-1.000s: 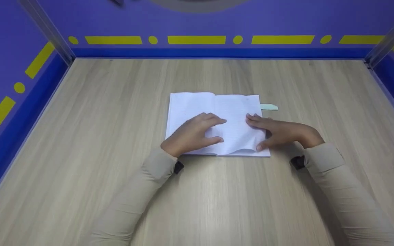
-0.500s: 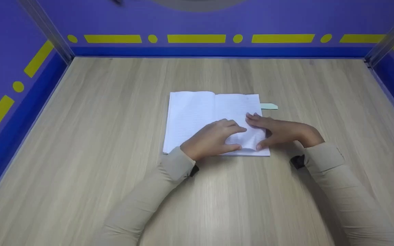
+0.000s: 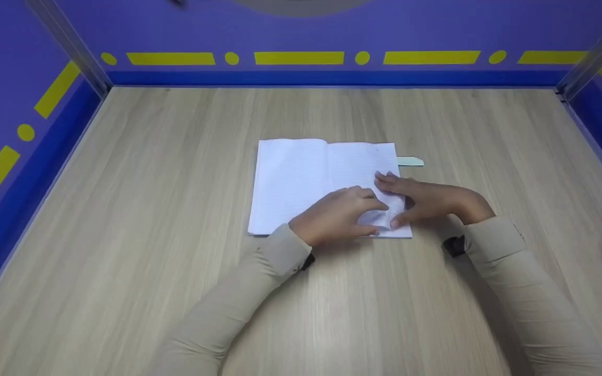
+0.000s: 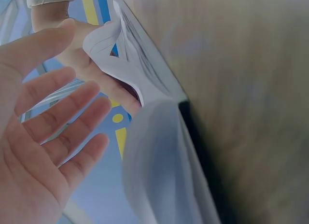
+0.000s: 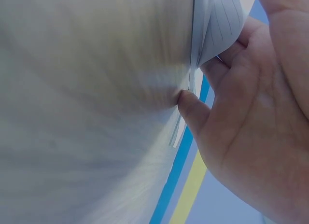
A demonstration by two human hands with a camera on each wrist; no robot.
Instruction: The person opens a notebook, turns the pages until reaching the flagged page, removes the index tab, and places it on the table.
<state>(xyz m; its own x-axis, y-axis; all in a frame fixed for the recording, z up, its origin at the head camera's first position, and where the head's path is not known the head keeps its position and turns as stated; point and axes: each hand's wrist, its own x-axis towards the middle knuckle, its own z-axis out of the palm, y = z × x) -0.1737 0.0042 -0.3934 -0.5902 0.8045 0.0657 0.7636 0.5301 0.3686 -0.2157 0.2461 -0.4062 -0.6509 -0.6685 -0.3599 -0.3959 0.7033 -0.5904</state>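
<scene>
An open white lined notebook (image 3: 290, 183) lies flat on the wooden table (image 3: 175, 209). My left hand (image 3: 340, 216) rests on its right page with fingers nearly straight, its fingertips close to my right hand (image 3: 426, 201). The left wrist view shows that palm (image 4: 48, 137) open beside a curled page corner (image 4: 116, 45). My right hand pinches the lower right page corner, fingers on top and thumb (image 5: 193, 108) at the page edges (image 5: 217, 26). Part of the right page is hidden under both hands.
A pale green tab (image 3: 411, 161) sticks out from the notebook's right edge. Purple walls with yellow marks (image 3: 301, 58) close in the table at the back and both sides.
My left hand has slid to the right across the notebook, from the spine area onto the right page, up to my right hand. The right hand stays in place on the corner.
</scene>
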